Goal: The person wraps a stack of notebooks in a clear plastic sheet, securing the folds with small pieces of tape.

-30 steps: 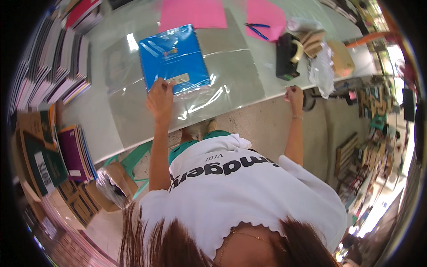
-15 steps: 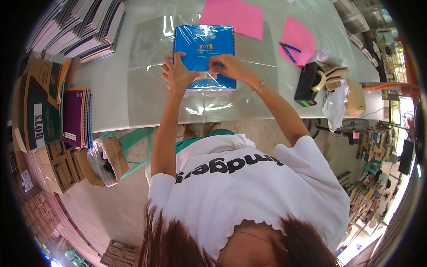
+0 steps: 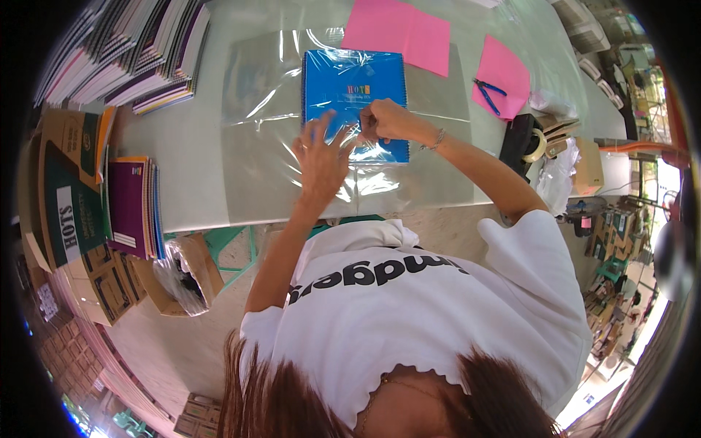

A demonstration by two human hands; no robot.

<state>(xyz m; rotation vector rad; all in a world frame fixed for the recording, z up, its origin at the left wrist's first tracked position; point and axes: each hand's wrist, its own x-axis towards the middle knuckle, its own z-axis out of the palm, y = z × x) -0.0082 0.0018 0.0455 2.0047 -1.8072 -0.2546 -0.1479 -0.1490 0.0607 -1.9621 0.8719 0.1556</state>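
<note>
A blue spiral notebook (image 3: 343, 77) lies on a large clear plastic sheet (image 3: 263, 164), and glossy folds of the sheet show around its lower edge. Over the notebook's lower left corner is my left hand (image 3: 321, 164), slightly blurred, with its fingers apart and nothing visible in them. My right hand (image 3: 383, 120) rests at the lower right of the cover with its fingers curled closed. Whatever those fingers pinch is hidden. The plastic near the notebook's bottom edge shines between both hands.
Pink sheets (image 3: 398, 36) lie beyond the notebook. Blue-handled pliers (image 3: 491, 95) rest on another pink piece at the right, near a black tape dispenser (image 3: 518, 142). Stacked notebooks (image 3: 131, 55) stand far left, with purple notebooks (image 3: 130, 204) and a carton (image 3: 69, 182) nearer.
My left hand has come off the notebook's left side and drawn toward me. My right hand stays closed at the cover's lower right. The whole view has shifted a little.
</note>
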